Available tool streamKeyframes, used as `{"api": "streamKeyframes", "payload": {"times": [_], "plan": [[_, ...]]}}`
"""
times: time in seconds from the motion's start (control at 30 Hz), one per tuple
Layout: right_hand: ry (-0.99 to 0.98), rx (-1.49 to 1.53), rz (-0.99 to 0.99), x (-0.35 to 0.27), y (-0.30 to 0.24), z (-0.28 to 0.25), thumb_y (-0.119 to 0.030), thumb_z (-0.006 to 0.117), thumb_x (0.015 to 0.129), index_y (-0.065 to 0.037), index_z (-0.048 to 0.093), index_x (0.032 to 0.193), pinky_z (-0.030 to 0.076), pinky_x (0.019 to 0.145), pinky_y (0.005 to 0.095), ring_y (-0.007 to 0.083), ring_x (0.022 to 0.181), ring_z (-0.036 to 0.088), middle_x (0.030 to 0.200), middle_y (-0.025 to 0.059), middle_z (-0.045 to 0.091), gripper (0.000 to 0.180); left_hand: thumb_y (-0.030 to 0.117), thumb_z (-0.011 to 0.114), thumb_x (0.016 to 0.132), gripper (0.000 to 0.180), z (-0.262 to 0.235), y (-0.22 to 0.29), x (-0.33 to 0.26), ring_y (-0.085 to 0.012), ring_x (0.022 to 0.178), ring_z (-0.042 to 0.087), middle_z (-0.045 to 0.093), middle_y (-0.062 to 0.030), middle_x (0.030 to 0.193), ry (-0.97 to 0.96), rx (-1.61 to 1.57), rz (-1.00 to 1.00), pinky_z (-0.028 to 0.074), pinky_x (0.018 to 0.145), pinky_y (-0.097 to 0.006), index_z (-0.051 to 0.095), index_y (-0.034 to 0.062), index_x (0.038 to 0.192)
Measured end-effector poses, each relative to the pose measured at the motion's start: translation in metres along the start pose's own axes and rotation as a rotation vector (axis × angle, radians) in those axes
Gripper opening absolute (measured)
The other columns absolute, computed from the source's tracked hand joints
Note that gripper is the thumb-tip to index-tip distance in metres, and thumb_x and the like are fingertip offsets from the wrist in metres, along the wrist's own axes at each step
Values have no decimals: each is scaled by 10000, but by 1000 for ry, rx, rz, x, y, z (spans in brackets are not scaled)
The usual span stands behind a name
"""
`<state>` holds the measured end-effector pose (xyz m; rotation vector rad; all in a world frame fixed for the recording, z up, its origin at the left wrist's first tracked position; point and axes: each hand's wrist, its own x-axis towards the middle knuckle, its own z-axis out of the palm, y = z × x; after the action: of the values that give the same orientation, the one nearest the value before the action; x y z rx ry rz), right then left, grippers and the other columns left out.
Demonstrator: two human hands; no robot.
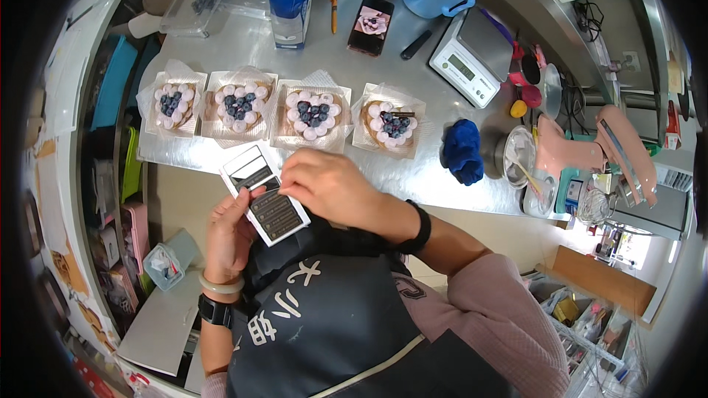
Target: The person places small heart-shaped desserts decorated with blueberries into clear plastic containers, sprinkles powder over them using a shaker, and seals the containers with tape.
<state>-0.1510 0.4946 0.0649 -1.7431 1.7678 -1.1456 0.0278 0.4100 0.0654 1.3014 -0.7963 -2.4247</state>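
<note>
White tray (243, 163) of dark strips (277, 215) is held before the person, at the near edge of the table (332, 59). Left hand (227, 236): grip closed on the tray's left side. Right hand (328, 186): grip narrow, over the strips; whether it pinches one cannot be told. Four boxed tarts (313, 113) stand beyond in a row; blue cloth (463, 151) lies to their right

So it's one head cam, the left of a side-by-side fisheye pair, aimed steeply down past the wearer's own apron (317, 324), which is super close at the bottom. Tabletop (221, 51) sits a bit further off, up top. Straight edges bow out by the pink mixer (568, 150), rightward.
</note>
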Motion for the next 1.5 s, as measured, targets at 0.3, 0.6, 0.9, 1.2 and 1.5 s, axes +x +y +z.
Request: {"api": "streamKeyframes", "payload": {"times": [0.3, 0.6, 0.9, 1.2, 1.5], "plan": [[151, -186, 347, 14, 98, -39, -106, 625, 753, -34, 662, 826, 444, 591, 258, 185, 622, 578, 757, 92, 613, 109, 193, 551, 866, 239, -13, 7, -2, -144, 769, 599, 635, -82, 892, -71, 26, -14, 477, 725, -279, 615, -20, 956], [18, -413, 264, 28, 123, -24, -132, 632, 708, -98, 672, 786, 440, 663, 342, 238, 773, 546, 759, 46, 618, 94, 166, 545, 871, 215, -7, 5, 1, -89, 730, 600, 636, -56, 883, -108, 127, -33, 508, 623, -214, 615, 1, 990], [-28, -518, 235, 31, 126, -21, -142, 624, 716, -108, 676, 788, 448, 656, 338, 242, 773, 543, 770, 37, 619, 94, 167, 540, 874, 229, -10, 4, 7, -92, 758, 607, 631, -55, 907, -123, 105, -37, 517, 634, -213, 599, 6, 1025], [54, -221, -157, 31, 17, -20, -165, 697, 677, -105, 671, 817, 448, 563, 285, 187, 677, 528, 778, 28, 591, 154, 155, 534, 876, 225, -9, 12, 6, -111, 802, 607, 627, -59, 939, -97, 25, -41, 506, 708, -238, 595, 9, 1036], [-105, -203, -193, 23, -2, 6, -162, 633, 721, -111, 644, 873, 467, 564, 252, 146, 765, 529, 845, 20, 497, 162, 94, 535, 856, 261, -18, 3, 7, -174, 864, 606, 607, -95, 992, -67, -98, -28, 500, 788, -313, 541, -21, 1090]]}}
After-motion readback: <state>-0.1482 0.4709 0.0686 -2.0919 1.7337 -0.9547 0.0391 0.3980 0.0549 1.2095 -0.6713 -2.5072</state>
